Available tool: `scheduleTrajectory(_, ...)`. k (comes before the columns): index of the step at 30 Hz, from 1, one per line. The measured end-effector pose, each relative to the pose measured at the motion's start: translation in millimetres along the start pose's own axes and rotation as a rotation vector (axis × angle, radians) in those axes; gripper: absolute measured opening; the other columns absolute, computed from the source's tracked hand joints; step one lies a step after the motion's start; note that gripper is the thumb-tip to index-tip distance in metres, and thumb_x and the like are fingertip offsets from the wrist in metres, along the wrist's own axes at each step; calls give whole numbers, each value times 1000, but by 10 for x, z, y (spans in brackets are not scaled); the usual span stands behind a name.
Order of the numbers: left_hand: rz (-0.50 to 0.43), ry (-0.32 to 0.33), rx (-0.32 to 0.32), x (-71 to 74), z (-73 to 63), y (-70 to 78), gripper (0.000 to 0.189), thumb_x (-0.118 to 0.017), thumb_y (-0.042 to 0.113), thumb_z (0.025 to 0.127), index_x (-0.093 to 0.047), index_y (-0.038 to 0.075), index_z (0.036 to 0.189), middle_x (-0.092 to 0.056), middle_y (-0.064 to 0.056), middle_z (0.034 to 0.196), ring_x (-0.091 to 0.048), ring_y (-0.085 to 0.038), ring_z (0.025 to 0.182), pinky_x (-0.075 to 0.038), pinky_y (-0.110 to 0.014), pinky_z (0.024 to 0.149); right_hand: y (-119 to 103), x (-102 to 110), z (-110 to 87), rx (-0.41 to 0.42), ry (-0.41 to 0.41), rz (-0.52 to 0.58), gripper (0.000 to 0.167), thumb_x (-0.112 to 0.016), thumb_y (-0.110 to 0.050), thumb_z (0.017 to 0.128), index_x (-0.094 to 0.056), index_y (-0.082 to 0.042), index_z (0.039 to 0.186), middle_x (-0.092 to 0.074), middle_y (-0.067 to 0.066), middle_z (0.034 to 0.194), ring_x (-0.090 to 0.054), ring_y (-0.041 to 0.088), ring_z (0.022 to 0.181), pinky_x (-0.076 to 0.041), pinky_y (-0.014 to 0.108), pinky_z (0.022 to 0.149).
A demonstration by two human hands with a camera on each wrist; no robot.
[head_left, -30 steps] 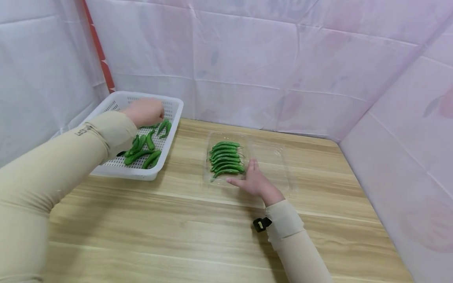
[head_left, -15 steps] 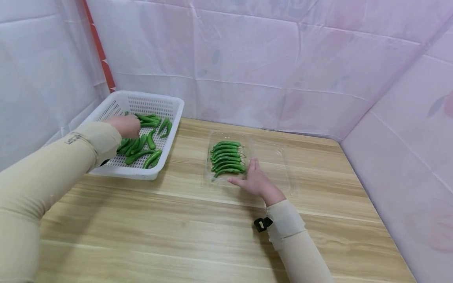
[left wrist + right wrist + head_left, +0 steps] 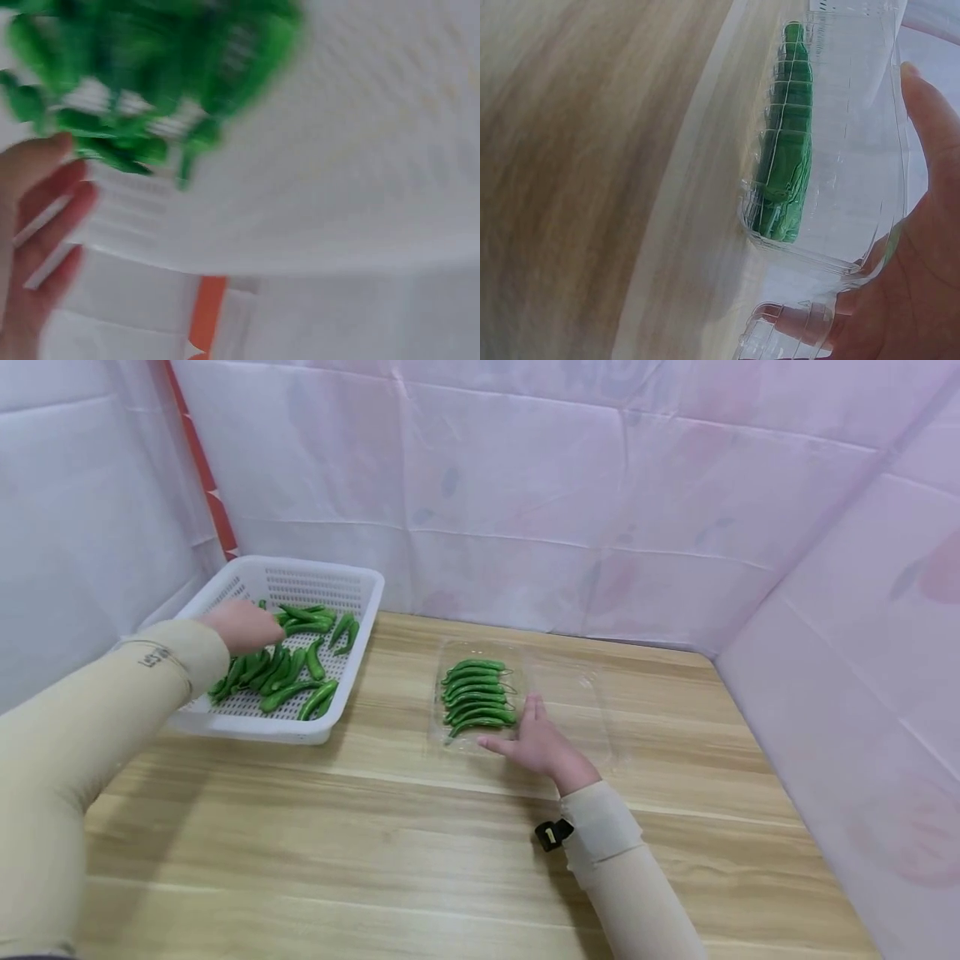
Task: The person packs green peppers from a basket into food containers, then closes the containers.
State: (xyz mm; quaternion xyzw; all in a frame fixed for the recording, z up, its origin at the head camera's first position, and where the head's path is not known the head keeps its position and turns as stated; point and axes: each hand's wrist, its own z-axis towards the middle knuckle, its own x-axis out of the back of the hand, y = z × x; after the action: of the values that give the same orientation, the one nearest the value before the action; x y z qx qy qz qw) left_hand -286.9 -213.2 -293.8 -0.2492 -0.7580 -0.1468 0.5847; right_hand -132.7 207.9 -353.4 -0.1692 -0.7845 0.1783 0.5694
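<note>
Left hand, fingers apart, is at loose glossy green chilli peppers in a white perforated plastic basket; right hand, fingers and thumb spread, touches a clear plastic box holding stacked-looking rowed green peppers (dark lettering on the cream sleeve blurs)

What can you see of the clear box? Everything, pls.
The clear box is see-through and thin, plastic by its look, with ribbed walls. It sits upright on the table, right of the white basket, its lid open and spread to the right. Green peppers lie side by side inside. The right hand is spread round its near right corner, thumb at the near rim.
</note>
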Motion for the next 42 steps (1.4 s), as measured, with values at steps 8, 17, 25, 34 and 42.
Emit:
scheduleTrajectory(8,613,67,-466,-208,78,-220,31,-73,-4,68,-68,13,94,-63,-6,91,-60,-23,76,-52,-41,71,-27,-21,10,-8,3,-1,119,-57,-66,78,9,9,142,11,27,149,-3,41,137,-15,47,109)
scheduleTrajectory(17,733,127,-617,-308,47,-292,31,-76,1,66,-69,12,94,-62,-5,94,-59,-23,83,-51,-37,70,-35,-41,15,-15,-12,-10,119,-56,-67,78,10,7,143,12,25,150,0,39,137,-14,45,110)
scheduleTrajectory(25,710,131,-637,-337,83,-289,24,-75,0,64,-63,12,81,-56,-1,79,-54,-20,72,-50,-36,66,-38,-47,-6,-19,-8,-13,120,-56,-67,78,11,7,143,12,26,150,0,38,137,-14,45,109)
scheduleTrajectory(34,590,73,-507,-423,135,-215,17,-71,3,70,-59,14,71,-57,1,64,-54,-16,59,-49,-34,61,-50,-35,-21,-17,-3,-18,119,-56,-67,78,10,8,143,12,26,150,-2,39,137,-15,46,109)
scheduleTrajectory(42,485,33,-400,-419,134,-79,18,-68,5,76,-56,15,67,-56,0,66,-51,-15,59,-46,-33,59,-74,-51,-22,-18,-6,-6,119,-56,-67,78,10,7,143,12,25,150,-5,40,137,-17,46,109)
